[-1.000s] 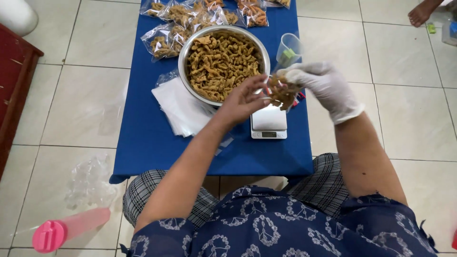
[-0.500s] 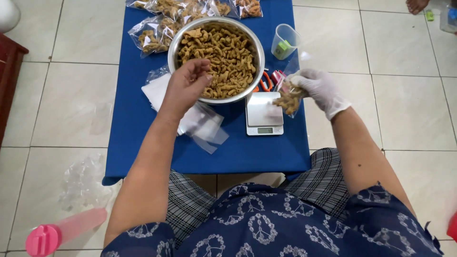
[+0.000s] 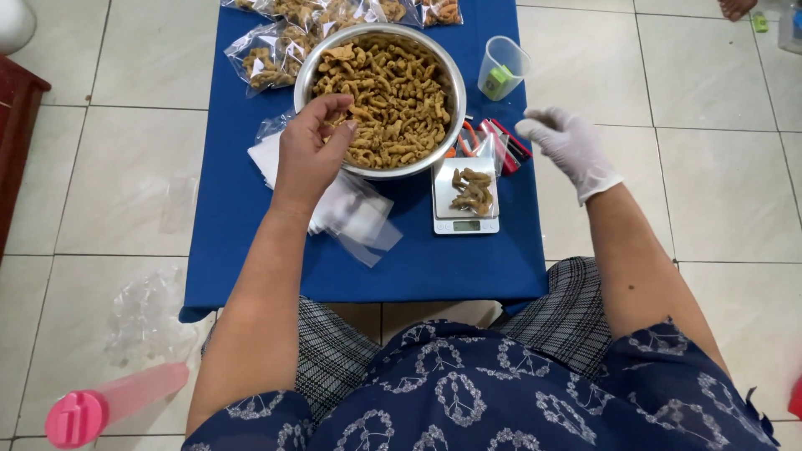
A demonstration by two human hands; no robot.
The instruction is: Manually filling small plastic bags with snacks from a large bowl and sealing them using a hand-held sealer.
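Snack bag [image 3: 473, 189] on scale [image 3: 464, 199] (long axis toward bowl [image 3: 381, 98]), hands clear

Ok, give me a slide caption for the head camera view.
Bare left hand picks fried snacks from a steel bowl; gloved right hand hovers beside the scale.

One metal bowl [image 3: 451, 92] of fried snacks sits on one blue table [image 3: 251, 250]. One small scale [image 3: 465, 219] carries one bag of snacks [image 3: 473, 190]. One clear measuring cup [image 3: 503, 67] stands near the bowl. At least four filled bags [image 3: 267, 58] lie at the far edge (partly cropped). One pink-capped bottle [image 3: 100, 405] lies on the floor. Two hands: one bare [image 3: 311, 150], one gloved [image 3: 570, 144].
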